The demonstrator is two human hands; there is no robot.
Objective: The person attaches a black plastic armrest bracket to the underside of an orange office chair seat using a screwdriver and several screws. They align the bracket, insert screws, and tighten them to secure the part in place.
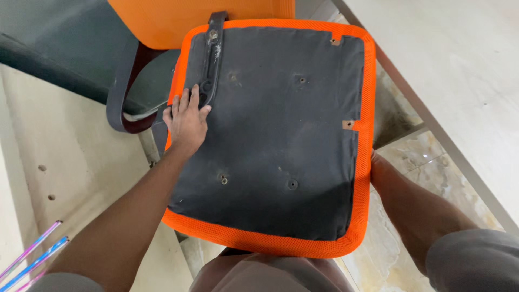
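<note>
Seat cushion [281,135], upturned, dark fabric underside with orange mesh border, lies directly under and right of left hand [186,120]. Long axis runs away from wearer, toward orange chair back [200,19]. Left fingers [181,104] slightly apart, pressed flat on underside beside black bracket [208,59] (thumb touching bracket foot). Right hand hidden behind cushion's right edge, only forearm [411,208] showing; grip cannot be told. Left hand nearer bracket. Below: pale wooden boards [81,162], marble floor [427,157], tabletop [465,65] far right.
</note>
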